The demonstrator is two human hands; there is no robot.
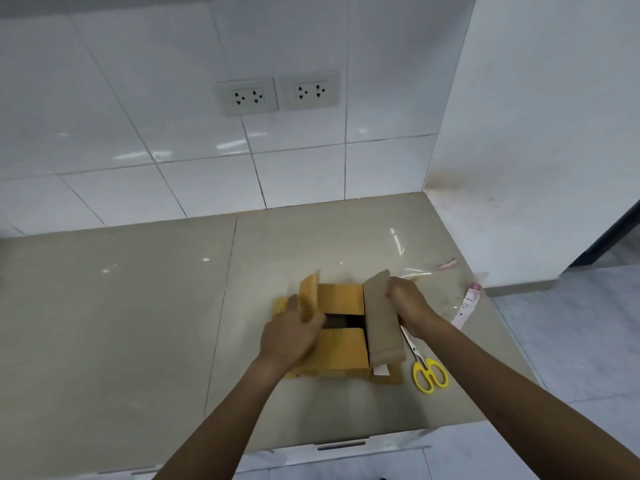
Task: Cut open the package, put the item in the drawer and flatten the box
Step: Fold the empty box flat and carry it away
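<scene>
A small yellow-brown cardboard box (343, 348) sits on the beige counter (138, 323), its top flaps parted. My left hand (291, 336) grips the left flap (309, 294) and holds it upright. My right hand (408, 303) grips the right flap (381, 320), which carries brown tape and stands raised. Two inner flaps lie nearly flat, with a dark gap (341, 321) between them; something dark shows inside but I cannot tell what it is. Yellow-handled scissors (425, 368) lie on the counter just right of the box.
Clear plastic wrap and a pink-and-white label strip (465, 306) lie at the counter's right edge. A drawer handle (341, 445) shows below the front edge. White tiled wall with two double sockets (277, 93) stands behind. A white wall bounds the right side.
</scene>
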